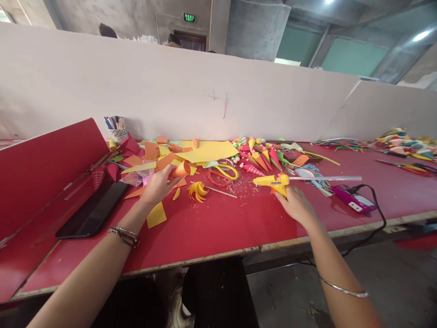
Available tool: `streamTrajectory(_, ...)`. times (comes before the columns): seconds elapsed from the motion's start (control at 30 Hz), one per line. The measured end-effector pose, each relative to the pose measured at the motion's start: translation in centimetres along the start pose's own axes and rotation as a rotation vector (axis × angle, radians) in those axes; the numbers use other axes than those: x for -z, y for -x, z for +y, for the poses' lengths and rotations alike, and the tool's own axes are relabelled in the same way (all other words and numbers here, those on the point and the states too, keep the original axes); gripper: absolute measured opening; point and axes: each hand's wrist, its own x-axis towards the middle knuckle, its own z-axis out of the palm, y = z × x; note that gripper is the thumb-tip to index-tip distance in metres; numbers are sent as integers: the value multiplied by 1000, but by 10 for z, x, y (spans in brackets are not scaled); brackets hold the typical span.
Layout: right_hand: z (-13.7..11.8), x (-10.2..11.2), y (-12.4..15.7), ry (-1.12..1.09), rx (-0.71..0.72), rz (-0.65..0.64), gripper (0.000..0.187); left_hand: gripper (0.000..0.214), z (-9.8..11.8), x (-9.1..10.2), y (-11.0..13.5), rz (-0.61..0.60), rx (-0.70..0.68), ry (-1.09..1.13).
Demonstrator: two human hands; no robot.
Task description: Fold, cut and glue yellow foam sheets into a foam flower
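My left hand [159,183] is closed on a rolled orange paper tube [180,170], held above the scraps. In my right hand [296,202] is a yellow glue gun [273,181], its nozzle pointing left and a long clear glue stick [327,178] coming out of its back. Between my hands lies a curled yellow paper piece with cut strips [198,192], beside a thin wooden stick [220,190]. Behind the gun is a pile of small colourful paper cones [261,157]. Yellow and orange paper sheets [205,151] lie heaped behind my left hand.
A black phone [94,209] lies at the left by a red upright panel [48,177]. A pen cup [118,131] stands at the back. To the right are a purple power strip [354,200] with a black cable, scissors [406,166] and a colourful heap [403,143].
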Motion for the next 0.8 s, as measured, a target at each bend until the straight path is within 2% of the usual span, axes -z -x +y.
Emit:
streamTrajectory(0.2,-7,19,15,195,-81,-45,43,35,-3,-3,0,-110,55,-22)
streamTrajectory(0.27,-15,32,28,273,-129,-47,41,34,-2,-3,0,-123,71,13)
streamTrajectory(0.33,-27,46,41,278,-144,-106,35,32,-1,-3,-1,-130,79,44)
streamTrajectory(0.4,-45,59,50,173,-29,-205,33,31,0,-3,-1,-135,86,69)
streamTrajectory(0.47,-69,67,52,-52,233,-264,36,30,0,-3,-1,-131,87,99)
streamTrajectory(0.53,-97,70,44,-307,480,-335,42,27,-1,-4,-1,-115,76,137)
streamTrajectory(0.6,-125,65,28,-448,659,-338,51,24,-2,-6,-1,-98,64,169)
streamTrajectory(0.67,-152,56,10,-462,732,-284,60,21,-3,-8,0,-98,80,190)
streamTrajectory(0.8,-190,33,-19,-377,777,-287,69,19,-6,-10,0,-119,149,236)
